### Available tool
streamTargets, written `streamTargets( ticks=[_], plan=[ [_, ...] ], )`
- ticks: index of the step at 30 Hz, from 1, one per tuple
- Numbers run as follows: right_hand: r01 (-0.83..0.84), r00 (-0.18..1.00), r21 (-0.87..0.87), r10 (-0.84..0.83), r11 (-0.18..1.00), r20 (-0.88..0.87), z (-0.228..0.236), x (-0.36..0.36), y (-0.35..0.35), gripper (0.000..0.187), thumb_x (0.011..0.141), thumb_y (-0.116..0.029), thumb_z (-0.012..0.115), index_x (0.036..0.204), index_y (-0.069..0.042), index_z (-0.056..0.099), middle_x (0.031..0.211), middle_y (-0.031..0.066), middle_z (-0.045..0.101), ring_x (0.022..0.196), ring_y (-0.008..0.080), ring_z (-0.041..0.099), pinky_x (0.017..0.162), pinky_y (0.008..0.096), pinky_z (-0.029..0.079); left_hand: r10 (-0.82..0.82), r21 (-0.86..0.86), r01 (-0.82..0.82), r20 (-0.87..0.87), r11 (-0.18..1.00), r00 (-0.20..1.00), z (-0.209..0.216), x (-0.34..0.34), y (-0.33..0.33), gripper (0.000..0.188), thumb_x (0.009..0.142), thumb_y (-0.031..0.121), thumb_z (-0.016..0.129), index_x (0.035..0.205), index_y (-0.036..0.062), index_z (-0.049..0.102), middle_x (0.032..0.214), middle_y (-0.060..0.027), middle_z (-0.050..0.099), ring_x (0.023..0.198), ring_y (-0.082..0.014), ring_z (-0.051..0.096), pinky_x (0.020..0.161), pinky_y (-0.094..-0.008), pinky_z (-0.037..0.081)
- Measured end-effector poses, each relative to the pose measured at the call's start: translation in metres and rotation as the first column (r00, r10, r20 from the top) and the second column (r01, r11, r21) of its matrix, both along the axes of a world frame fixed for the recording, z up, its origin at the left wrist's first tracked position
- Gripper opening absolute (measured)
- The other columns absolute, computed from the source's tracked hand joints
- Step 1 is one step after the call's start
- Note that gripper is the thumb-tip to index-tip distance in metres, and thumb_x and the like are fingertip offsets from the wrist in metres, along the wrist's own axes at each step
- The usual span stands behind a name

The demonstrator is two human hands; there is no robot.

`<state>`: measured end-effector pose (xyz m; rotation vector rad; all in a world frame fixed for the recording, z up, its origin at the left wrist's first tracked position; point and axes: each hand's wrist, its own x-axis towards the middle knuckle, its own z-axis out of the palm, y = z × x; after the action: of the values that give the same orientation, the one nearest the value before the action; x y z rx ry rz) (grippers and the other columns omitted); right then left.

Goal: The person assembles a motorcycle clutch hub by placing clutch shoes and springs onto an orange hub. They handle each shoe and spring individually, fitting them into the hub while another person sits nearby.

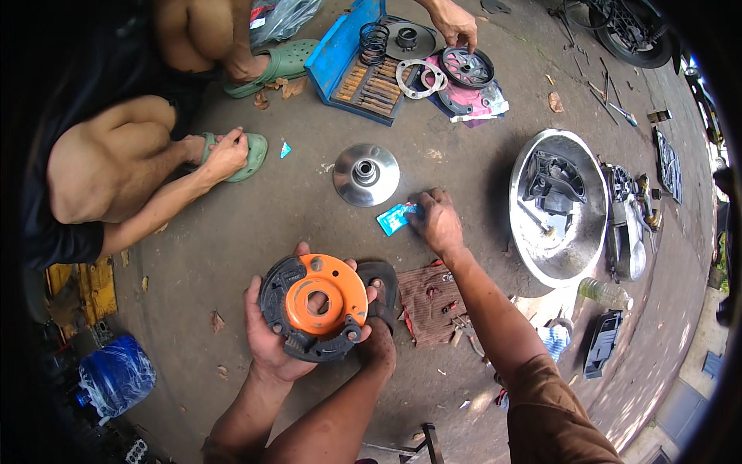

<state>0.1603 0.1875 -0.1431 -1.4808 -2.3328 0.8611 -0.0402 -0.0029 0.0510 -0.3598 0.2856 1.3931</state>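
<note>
My left hand (267, 344) holds up a centrifugal clutch assembly (346, 292), its orange plate facing me and dark shoes around the rim. The fingers reach round it from beneath. Farther right, my right hand (440, 224) pinches the end of a small blue sachet (393, 220) low over the ground. Just beyond the sachet lies a shiny metal pulley disc (376, 184) with a raised hub. My sandalled foot (378, 340) is partly hidden behind the clutch.
Another person crouches at left; a hand (457, 29) touches a dark wheel-like part (467, 68) beside a blue toolbox (334, 58). A metal basin (516, 224) holds parts at right. A brown cloth (423, 309) with small tools lies near my foot. A blue water jug (116, 377) sits lower left.
</note>
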Motion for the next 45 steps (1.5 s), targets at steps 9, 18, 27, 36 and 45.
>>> streamTargets(
  ticks=[9, 18, 27, 36, 45],
  plan=[
    [-0.030, 1.000, 0.039, 0.030, 0.999, -0.004, -0.007, 0.001, -0.002, 0.029, 0.083, -0.021, 0.077, 0.109, -0.011, 0.073, 0.110, 0.0163, 0.062, 0.111, 0.0372, 0.057, 0.096, 0.0459, 0.049, -0.074, -0.039, 0.069, -0.142, 0.997, 0.987, 0.000, 0.005, -0.001, 0.070, 0.094, 0.074, 0.045, 0.154, 0.0409, 0.035, 0.162, -0.0157, 0.025, 0.146, -0.0528, 0.022, 0.103, -0.0779, 0.037],
    [0.061, 0.920, -0.119, -0.102, 0.991, -0.378, 0.020, 0.003, -0.020, 0.025, 0.087, -0.010, 0.073, 0.111, -0.006, 0.069, 0.117, 0.0125, 0.064, 0.110, 0.0257, 0.062, 0.090, 0.0354, 0.050, 0.033, 0.031, -0.032, -0.051, 0.999, 0.998, -0.004, 0.007, 0.004, 0.068, 0.097, 0.068, 0.041, 0.154, 0.0322, 0.037, 0.159, -0.0201, 0.030, 0.147, -0.0554, 0.023, 0.108, -0.0770, 0.033],
    [-0.293, 0.422, -0.431, -0.289, 0.853, -0.859, 0.186, 0.024, -0.120, 0.040, 0.085, 0.009, 0.068, 0.124, 0.002, 0.065, 0.126, 0.0130, 0.060, 0.109, 0.0158, 0.057, 0.086, 0.0276, 0.047, 0.045, 0.079, -0.031, -0.179, 0.996, 0.983, 0.008, 0.018, 0.009, 0.073, 0.097, 0.068, 0.039, 0.158, 0.0293, 0.031, 0.162, -0.0197, 0.028, 0.148, -0.0494, 0.026, 0.114, -0.0701, 0.033],
    [-0.065, 0.448, -0.364, -0.299, 0.929, -0.842, 0.213, 0.024, -0.145, 0.045, 0.083, 0.012, 0.069, 0.127, 0.005, 0.059, 0.124, 0.0160, 0.064, 0.113, 0.0181, 0.062, 0.089, 0.0297, 0.050, -0.003, 0.185, 0.075, -0.364, 0.980, 0.931, 0.019, 0.034, 0.008, 0.087, 0.093, 0.073, 0.038, 0.161, 0.0206, 0.024, 0.161, -0.0200, 0.030, 0.147, -0.0437, 0.034, 0.115, -0.0672, 0.033],
    [-0.049, 0.534, -0.326, -0.251, 0.944, -0.807, 0.223, 0.048, -0.151, 0.056, 0.076, 0.006, 0.080, 0.127, 0.005, 0.059, 0.122, 0.0172, 0.067, 0.111, 0.0216, 0.065, 0.084, 0.0303, 0.051, 0.020, 0.122, 0.010, -0.242, 0.992, 0.970, 0.023, 0.055, 0.010, 0.082, 0.093, 0.074, 0.044, 0.159, 0.0271, 0.030, 0.162, -0.0177, 0.028, 0.143, -0.0559, 0.031, 0.114, -0.0714, 0.031]
  ],
)
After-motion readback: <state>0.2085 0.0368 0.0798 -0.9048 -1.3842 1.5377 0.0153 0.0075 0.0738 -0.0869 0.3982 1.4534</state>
